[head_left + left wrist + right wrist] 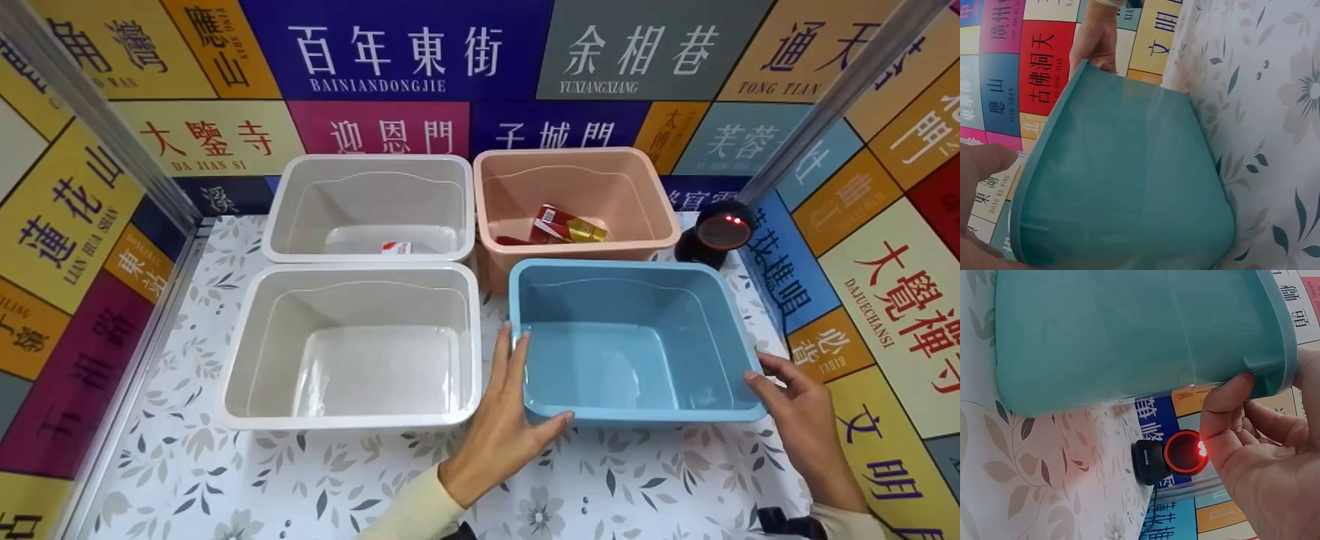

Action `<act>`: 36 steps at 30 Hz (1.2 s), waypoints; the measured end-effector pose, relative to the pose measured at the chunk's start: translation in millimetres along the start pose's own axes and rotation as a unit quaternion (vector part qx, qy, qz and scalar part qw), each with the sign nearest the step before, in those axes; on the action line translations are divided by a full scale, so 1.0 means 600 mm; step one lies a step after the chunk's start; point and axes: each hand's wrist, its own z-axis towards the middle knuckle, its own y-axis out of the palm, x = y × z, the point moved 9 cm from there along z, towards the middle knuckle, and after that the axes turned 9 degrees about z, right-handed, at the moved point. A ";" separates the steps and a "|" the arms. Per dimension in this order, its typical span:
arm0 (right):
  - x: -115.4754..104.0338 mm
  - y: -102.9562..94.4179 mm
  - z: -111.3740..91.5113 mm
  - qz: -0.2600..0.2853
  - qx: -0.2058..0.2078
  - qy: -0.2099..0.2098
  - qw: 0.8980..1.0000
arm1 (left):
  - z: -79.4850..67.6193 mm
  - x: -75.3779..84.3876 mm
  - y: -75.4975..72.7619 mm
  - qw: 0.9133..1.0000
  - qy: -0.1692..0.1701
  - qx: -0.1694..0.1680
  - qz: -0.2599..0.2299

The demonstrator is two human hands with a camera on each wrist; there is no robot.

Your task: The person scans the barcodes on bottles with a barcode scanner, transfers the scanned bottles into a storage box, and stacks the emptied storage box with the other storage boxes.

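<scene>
A light-blue plastic bin [600, 367] stands at the front right of the table, with nothing inside it. My left hand [506, 420] touches its left side near the front corner, fingers straight and thumb spread toward the front rim. At the right end, my right hand [799, 405] holds the rim between thumb and curled fingers. The right wrist view shows those fingers [1230, 396] tucked beneath the rim at a corner. The bin's outer wall [1129, 169] fills much of the left wrist view, where part of my left hand is cut off.
Left of the blue bin is an off-white bin [375, 367]. Behind stand a grey-white bin [375, 199] holding a small white-and-red box [396, 247] and a peach bin [517, 195] holding red-and-gold packages [568, 223]. A black scanner [716, 229] with red lights stands right of the peach bin.
</scene>
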 end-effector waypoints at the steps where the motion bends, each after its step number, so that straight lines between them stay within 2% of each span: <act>1: 0.000 0.000 0.000 0.002 0.000 -0.002 1.000 | -0.001 -0.004 0.002 1.000 -0.006 0.002 -0.008; 8: 0.005 0.000 -0.003 -0.004 -0.001 0.001 1.000 | -0.002 -0.020 0.013 0.999 -0.021 0.016 -0.028; 10: 0.008 -0.001 -0.004 0.013 -0.001 0.005 1.000 | -0.003 -0.024 0.017 0.999 -0.024 0.017 -0.029; 15: 0.010 -0.002 -0.008 0.059 0.000 -0.002 0.998 | -0.003 -0.035 0.025 0.998 -0.044 0.005 -0.048; 20: 0.006 0.000 -0.009 0.077 -0.007 -0.020 0.997 | -0.002 -0.044 0.032 0.996 -0.058 -0.011 -0.071; 25: 0.003 0.008 -0.015 0.067 -0.044 -0.032 0.996 | -0.002 -0.048 0.037 0.993 -0.058 -0.020 -0.098; 30: -0.001 0.019 -0.019 0.097 -0.088 -0.040 0.991 | -0.003 -0.053 0.038 0.990 -0.067 -0.016 -0.119; 36: -0.004 0.027 -0.022 0.122 -0.110 -0.037 0.986 | -0.002 -0.059 0.039 0.989 -0.076 -0.012 -0.123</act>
